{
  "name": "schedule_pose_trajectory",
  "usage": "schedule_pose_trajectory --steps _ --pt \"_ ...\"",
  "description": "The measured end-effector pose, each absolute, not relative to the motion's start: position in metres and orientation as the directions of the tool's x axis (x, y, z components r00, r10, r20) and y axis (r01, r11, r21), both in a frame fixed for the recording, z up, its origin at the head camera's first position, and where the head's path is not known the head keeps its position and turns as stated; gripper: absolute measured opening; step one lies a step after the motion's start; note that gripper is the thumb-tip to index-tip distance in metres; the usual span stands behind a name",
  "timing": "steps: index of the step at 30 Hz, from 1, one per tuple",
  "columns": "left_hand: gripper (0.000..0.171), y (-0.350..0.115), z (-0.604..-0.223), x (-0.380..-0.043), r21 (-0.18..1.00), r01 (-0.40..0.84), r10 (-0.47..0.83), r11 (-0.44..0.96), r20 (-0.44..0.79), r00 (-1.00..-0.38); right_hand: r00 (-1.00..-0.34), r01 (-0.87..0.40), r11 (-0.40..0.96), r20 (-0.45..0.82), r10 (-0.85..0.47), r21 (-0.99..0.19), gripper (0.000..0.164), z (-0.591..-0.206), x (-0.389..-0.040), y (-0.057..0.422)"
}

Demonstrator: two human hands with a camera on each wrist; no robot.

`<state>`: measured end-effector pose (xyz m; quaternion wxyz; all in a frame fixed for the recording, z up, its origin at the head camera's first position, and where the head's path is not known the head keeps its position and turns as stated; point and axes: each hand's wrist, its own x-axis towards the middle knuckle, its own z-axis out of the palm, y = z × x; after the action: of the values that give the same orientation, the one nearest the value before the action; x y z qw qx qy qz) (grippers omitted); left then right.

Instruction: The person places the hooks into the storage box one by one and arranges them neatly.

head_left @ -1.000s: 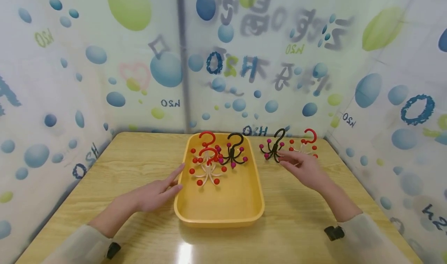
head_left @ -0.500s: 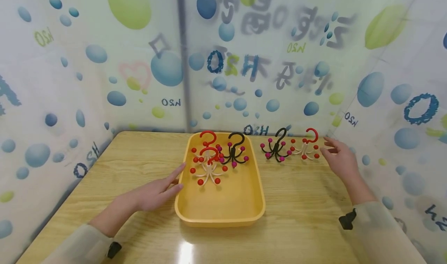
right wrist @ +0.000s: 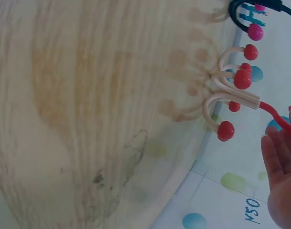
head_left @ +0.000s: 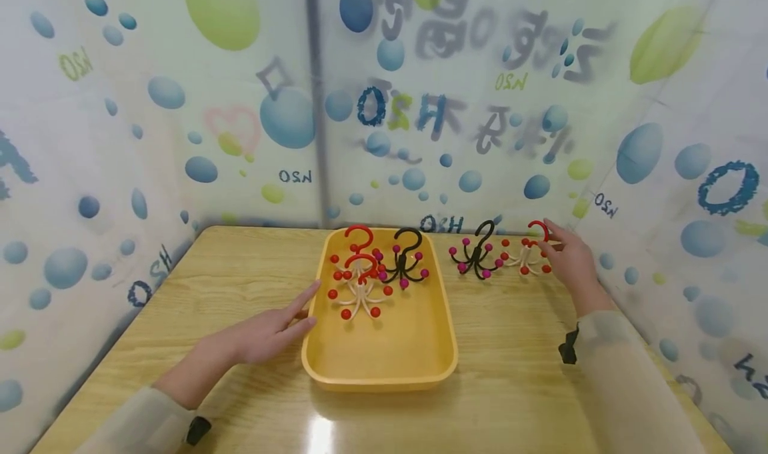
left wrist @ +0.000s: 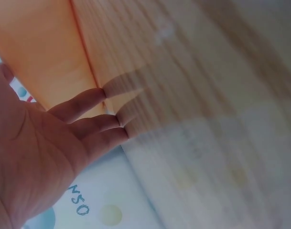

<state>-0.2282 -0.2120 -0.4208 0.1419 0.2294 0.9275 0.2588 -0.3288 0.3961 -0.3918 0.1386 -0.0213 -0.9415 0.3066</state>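
My left hand (head_left: 264, 337) rests with straight fingers against the left side of a yellow plastic tray (head_left: 384, 379). In the left wrist view, the fingers (left wrist: 85, 102) reach down beside the tray's orange-looking wall. At the back right, my right hand (head_left: 573, 261) is at the red curved hook of a white multi-armed hook hanger (head_left: 525, 257) with red ball tips. Its thumb and index finger lie apart on either side of the hook. The right wrist view shows the hanger's white arms (right wrist: 226, 86) standing on the table, with the hand cut off at the edge.
A black hook hanger (head_left: 477, 254) with magenta balls stands left of the white one. Inside the tray are a black hook hanger (head_left: 402, 264) and two white ones, the front one (head_left: 360, 294) plainly visible. Patterned curtains (head_left: 240, 194) border the wooden table (head_left: 252, 274).
My right hand moved from the black hanger rightward past the white hanger, then back left to its red hook. My left hand stayed on the tray's side.
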Motion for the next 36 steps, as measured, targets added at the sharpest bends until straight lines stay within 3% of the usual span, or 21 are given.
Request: schedule_pose_trajectory --steps 13,18,28,36 --pt "0.075 -0.211 -0.42 -0.227 0.547 0.35 0.498 0.761 -0.147 -0.854 -0.913 0.009 0.78 0.313 0.261 -0.626 0.056 -0.405 -0.335 0.384" --pt "0.076 -0.21 -0.419 -0.227 0.551 0.348 0.501 0.758 -0.151 -0.852 -0.913 0.033 0.741 0.281 0.295 -0.67 0.054 -0.404 -0.335 0.383" --pt "0.076 -0.211 -0.419 -0.226 0.557 0.35 0.506 0.753 -0.15 -0.849 -0.906 0.038 0.723 0.281 0.316 -0.69 0.052 -0.402 -0.334 0.379" --pt "0.076 -0.211 -0.42 -0.227 0.554 0.339 0.497 0.761 -0.161 -0.852 -0.915 0.014 0.715 0.279 0.292 -0.699 0.052 -0.403 -0.312 0.398"
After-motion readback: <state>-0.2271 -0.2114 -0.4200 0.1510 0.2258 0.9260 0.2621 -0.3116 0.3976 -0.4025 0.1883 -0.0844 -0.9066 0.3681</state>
